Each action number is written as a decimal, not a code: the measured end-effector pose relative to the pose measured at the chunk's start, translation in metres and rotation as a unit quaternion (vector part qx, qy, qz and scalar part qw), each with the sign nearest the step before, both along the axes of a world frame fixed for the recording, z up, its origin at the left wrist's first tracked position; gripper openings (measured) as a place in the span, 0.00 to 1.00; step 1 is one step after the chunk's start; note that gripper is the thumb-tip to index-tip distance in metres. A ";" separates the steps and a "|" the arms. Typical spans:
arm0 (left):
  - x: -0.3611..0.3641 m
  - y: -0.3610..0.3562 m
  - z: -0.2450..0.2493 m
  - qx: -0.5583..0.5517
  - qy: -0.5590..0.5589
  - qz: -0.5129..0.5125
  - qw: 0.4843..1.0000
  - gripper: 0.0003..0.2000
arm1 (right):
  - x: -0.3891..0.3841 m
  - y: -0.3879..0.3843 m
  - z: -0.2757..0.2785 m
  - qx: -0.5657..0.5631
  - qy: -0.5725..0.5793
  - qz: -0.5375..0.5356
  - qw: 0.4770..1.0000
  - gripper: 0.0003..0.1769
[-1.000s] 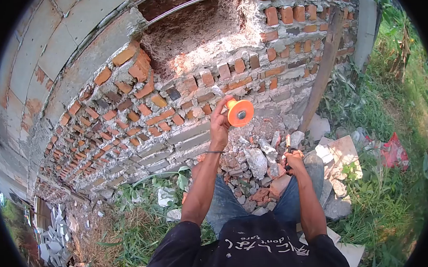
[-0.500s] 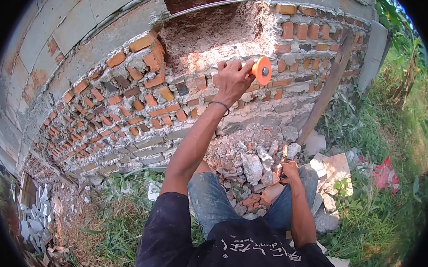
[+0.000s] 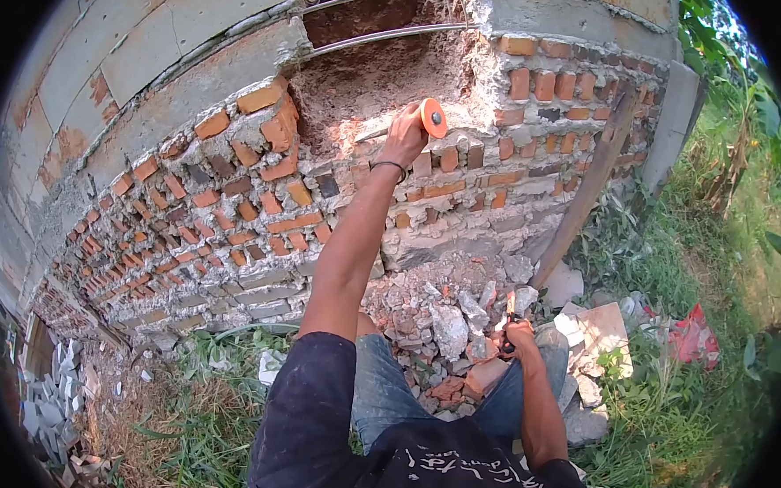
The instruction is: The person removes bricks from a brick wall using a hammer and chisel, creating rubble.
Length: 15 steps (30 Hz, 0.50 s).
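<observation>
My left hand (image 3: 405, 137) is raised to the brick wall (image 3: 299, 193) and wrapped round a chisel (image 3: 371, 133) with a round orange hand guard (image 3: 434, 118). Its metal butt faces right, while the shaft points left along the lower edge of a broken-out recess (image 3: 382, 76). Low by my right knee, my right hand (image 3: 521, 333) is closed round an orange-and-black-handled tool (image 3: 510, 305). Its working end cannot be made out. Broken masonry rubble (image 3: 448, 329) lies between my legs, close to that hand.
Two metal bars (image 3: 388, 37) cross the upper recess. A wooden plank (image 3: 586, 189) leans on the wall at right. Flat slabs (image 3: 602, 326) and a red plastic scrap (image 3: 696, 338) lie in the grass. Broken tile pieces (image 3: 49, 394) are piled at far left.
My left hand has moved left with the chisel, toward the lower edge of the recess. The right hand is slightly lower in view, and the tool in it is still held upward.
</observation>
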State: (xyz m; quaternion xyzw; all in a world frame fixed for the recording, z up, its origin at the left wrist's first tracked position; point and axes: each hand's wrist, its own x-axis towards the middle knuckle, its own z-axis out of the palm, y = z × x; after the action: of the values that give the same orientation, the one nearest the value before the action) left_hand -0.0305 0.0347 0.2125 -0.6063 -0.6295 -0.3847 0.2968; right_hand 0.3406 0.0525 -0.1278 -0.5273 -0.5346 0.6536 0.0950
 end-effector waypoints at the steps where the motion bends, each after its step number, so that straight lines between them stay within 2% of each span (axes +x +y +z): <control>1: 0.005 -0.003 0.001 0.001 -0.002 0.003 1.000 0.10 | -0.001 -0.001 0.006 0.034 -0.052 0.006 0.998 0.11; 3: 0.010 -0.007 0.000 -0.014 0.033 0.015 0.999 0.09 | -0.003 -0.005 0.017 0.022 -0.047 -0.004 0.999 0.12; 5: 0.009 -0.010 -0.002 -0.013 0.017 0.007 1.000 0.08 | -0.001 -0.011 0.025 0.007 -0.040 -0.016 0.999 0.14; 8: 0.006 -0.018 0.001 0.007 -0.008 -0.040 0.999 0.07 | 0.000 -0.016 0.027 0.050 -0.028 -0.004 0.998 0.16; 11: 0.010 -0.030 0.007 -0.017 0.001 -0.069 0.997 0.08 | 0.004 -0.019 0.018 0.133 0.070 -0.036 0.988 0.12; 13: 0.007 -0.031 0.006 -0.023 0.010 -0.078 0.997 0.08 | 0.007 -0.041 0.058 0.124 0.100 -0.030 0.987 0.12; 15: 0.012 -0.037 0.004 -0.035 0.017 -0.090 0.995 0.09 | 0.007 -0.067 0.097 0.149 0.222 -0.051 0.962 0.12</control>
State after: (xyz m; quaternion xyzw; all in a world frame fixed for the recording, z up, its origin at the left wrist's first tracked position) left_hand -0.0189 -0.0024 0.2163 -0.6767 -0.5808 -0.3772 0.2501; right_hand 0.3475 -0.0143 -0.0304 -0.3751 -0.5638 0.6617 0.3220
